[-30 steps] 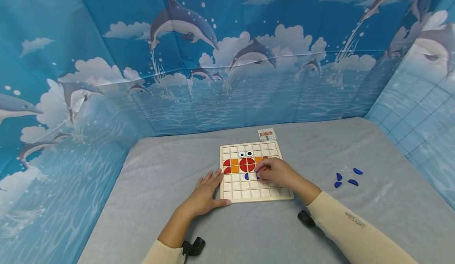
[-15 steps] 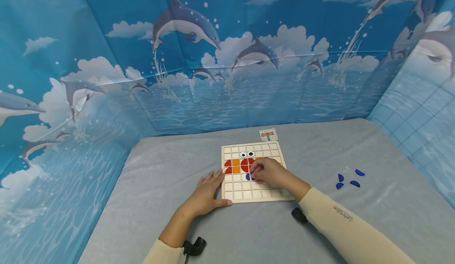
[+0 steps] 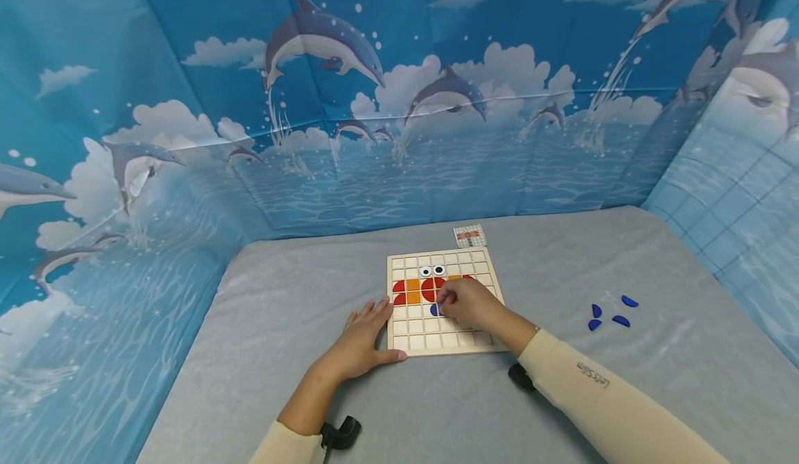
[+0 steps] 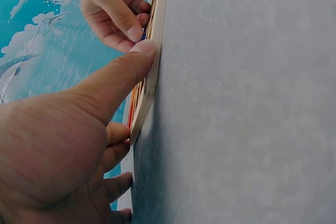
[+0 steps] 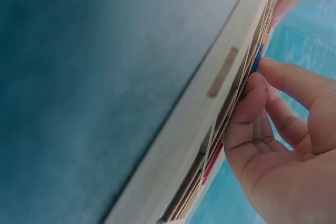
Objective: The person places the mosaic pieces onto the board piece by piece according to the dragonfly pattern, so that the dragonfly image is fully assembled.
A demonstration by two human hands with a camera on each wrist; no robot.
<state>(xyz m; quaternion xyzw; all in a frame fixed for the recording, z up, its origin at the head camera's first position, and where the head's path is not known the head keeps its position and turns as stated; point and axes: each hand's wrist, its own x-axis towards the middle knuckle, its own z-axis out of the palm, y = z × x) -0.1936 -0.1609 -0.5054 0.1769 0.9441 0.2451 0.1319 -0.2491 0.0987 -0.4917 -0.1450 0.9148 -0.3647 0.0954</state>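
Note:
A wooden grid board (image 3: 415, 344) lies on the grey cloth, with red, orange and eye pieces in its cells. My left hand (image 3: 352, 346) rests against its left side, fingers spread, thumb on the near corner; in the left wrist view that thumb (image 4: 118, 80) presses the rim. Over the middle of the board, my right hand (image 3: 468, 303) pinches a small blue piece (image 5: 258, 59) between thumb and fingertips, at the board's surface. Another blue piece (image 3: 433, 309) lies in a cell just left of those fingertips. The right hand hides several cells.
Several blue half-round pieces (image 3: 621, 321) lie on the cloth to the right. A small pattern card (image 3: 469, 236) sits behind the board's far edge. A dolphin-print curtain (image 3: 399, 166) stands along the back and sides of the grey surface (image 3: 275, 297).
My right hand has moved a little left across the board with the blue piece, up to the blue piece in the cell. The left hand has stayed in place.

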